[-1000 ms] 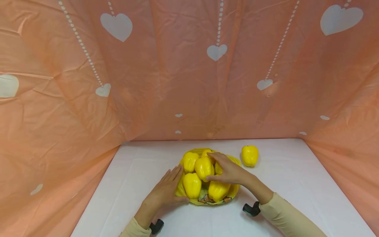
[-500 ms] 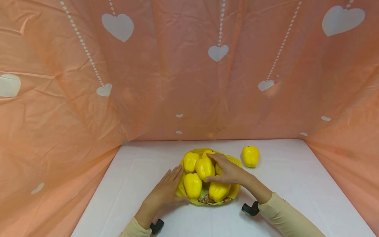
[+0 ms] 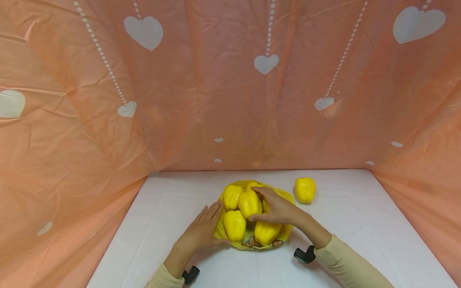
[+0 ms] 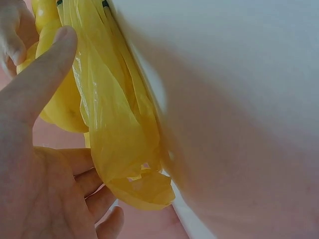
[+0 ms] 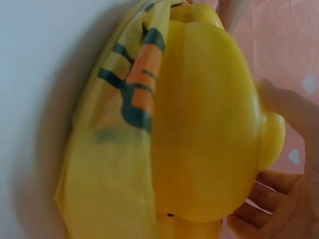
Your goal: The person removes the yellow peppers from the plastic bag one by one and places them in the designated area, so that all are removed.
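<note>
A yellow plastic bag (image 3: 219,231) with a printed pattern lies spread on the table under several yellow bell peppers. My right hand (image 3: 276,206) comes over them from the right, thumb and fingers curled round the topmost bell pepper (image 3: 248,204). Along the bag's left edge rests my left hand (image 3: 201,230), its fingers extended and its thumb near the front rim. In the left wrist view, the fingers (image 4: 89,181) touch the crumpled bag (image 4: 112,104) without pinching it. A large bell pepper (image 5: 204,119) fills the right wrist view and partly hides the gripped one.
One more bell pepper (image 3: 305,190) stands apart on the white table (image 3: 338,224), behind and right of the bag. An orange curtain (image 3: 234,104) with white hearts encloses the back and sides. Black wrist devices (image 3: 305,254) sit under both forearms.
</note>
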`<state>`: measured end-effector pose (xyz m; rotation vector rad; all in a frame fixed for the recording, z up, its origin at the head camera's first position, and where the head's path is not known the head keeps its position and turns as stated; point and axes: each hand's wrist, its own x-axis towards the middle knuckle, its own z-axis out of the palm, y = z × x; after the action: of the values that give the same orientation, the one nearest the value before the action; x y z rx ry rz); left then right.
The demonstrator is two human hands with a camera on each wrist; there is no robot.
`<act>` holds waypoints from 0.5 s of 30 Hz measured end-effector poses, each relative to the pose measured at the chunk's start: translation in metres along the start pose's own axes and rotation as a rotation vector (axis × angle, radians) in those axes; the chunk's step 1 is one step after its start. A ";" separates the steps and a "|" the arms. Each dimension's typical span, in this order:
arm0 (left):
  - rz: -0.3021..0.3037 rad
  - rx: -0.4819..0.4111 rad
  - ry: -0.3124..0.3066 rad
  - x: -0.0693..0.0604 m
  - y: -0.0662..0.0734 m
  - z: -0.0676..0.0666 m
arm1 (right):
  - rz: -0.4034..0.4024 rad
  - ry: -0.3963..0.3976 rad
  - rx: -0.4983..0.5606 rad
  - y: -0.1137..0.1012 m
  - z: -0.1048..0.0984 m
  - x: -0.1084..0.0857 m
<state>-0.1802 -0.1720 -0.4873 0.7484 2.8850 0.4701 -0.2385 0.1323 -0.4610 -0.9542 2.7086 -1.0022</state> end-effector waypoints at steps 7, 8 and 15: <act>-0.007 0.006 -0.006 0.000 0.000 0.001 | 0.053 0.012 0.029 -0.003 -0.005 -0.005; -0.007 0.007 -0.005 0.000 0.000 0.001 | 0.053 0.019 0.031 -0.003 -0.006 -0.006; -0.016 -0.002 -0.007 0.000 0.001 0.001 | -0.001 0.094 0.029 0.000 -0.012 -0.013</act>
<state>-0.1800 -0.1707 -0.4881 0.7251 2.8817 0.4670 -0.2317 0.1467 -0.4531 -0.9255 2.7609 -1.1112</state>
